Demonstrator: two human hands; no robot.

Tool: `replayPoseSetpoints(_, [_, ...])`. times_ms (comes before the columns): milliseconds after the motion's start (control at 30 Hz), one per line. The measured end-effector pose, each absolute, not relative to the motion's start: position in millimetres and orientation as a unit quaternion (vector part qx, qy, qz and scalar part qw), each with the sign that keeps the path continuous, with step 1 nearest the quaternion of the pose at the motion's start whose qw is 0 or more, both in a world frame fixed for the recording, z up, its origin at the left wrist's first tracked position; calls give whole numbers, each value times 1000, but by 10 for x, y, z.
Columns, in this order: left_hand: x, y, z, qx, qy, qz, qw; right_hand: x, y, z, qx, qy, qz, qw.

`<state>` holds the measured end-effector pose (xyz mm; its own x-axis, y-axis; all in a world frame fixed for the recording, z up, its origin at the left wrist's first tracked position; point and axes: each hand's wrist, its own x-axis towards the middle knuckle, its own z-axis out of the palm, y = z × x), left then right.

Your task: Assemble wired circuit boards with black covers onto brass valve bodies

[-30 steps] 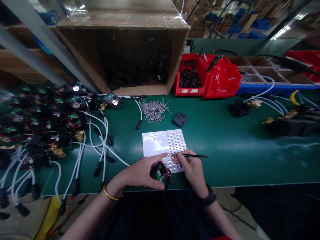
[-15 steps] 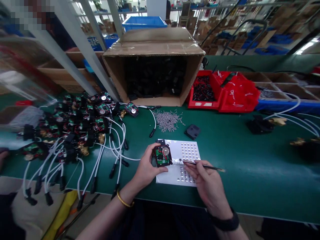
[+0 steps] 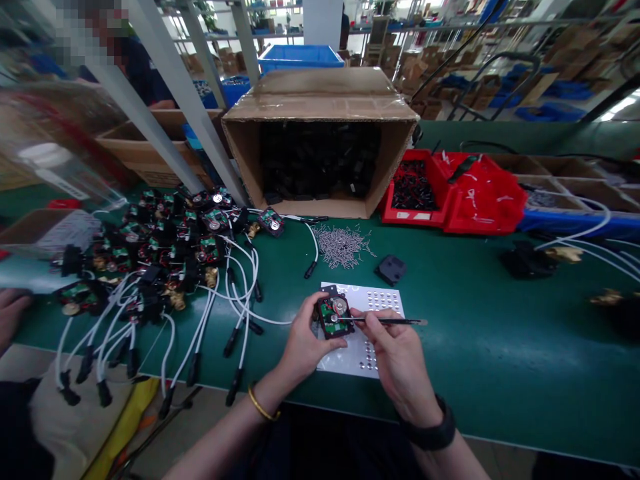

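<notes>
My left hand [image 3: 305, 341] grips a small black module [image 3: 333, 315] with a green circuit board and a silver disc, held face up over the table's near edge. My right hand [image 3: 397, 353] pinches thin black tweezers [image 3: 387, 321], their tip touching the module's board. Under both hands lies a white sheet [image 3: 383, 301] dotted with rows of small round stickers.
A heap of similar modules with white cables [image 3: 165, 260] covers the left of the green table [image 3: 470, 320]. An open cardboard box [image 3: 320, 133] stands behind, red bins [image 3: 450, 187] to its right. Loose metal pins [image 3: 343, 243] and a dark cover [image 3: 391, 270] lie nearby. Another person's hand [image 3: 10, 313] is far left.
The left hand lifted the module from my lap edge up over the sticker sheet. The tweezers' tip went from the sheet to the module's board. The view tilted upward.
</notes>
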<state>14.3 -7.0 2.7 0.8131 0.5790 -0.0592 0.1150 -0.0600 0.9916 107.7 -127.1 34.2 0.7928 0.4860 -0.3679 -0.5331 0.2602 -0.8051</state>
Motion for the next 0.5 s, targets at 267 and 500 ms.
replayPoseSetpoints(267, [150, -77, 32, 705, 252, 174, 640, 1035, -1245, 358, -532, 10, 299, 792])
replayPoseSetpoints(500, [152, -86, 27, 705, 238, 187, 642, 1024, -1236, 318, -557, -6, 282, 781])
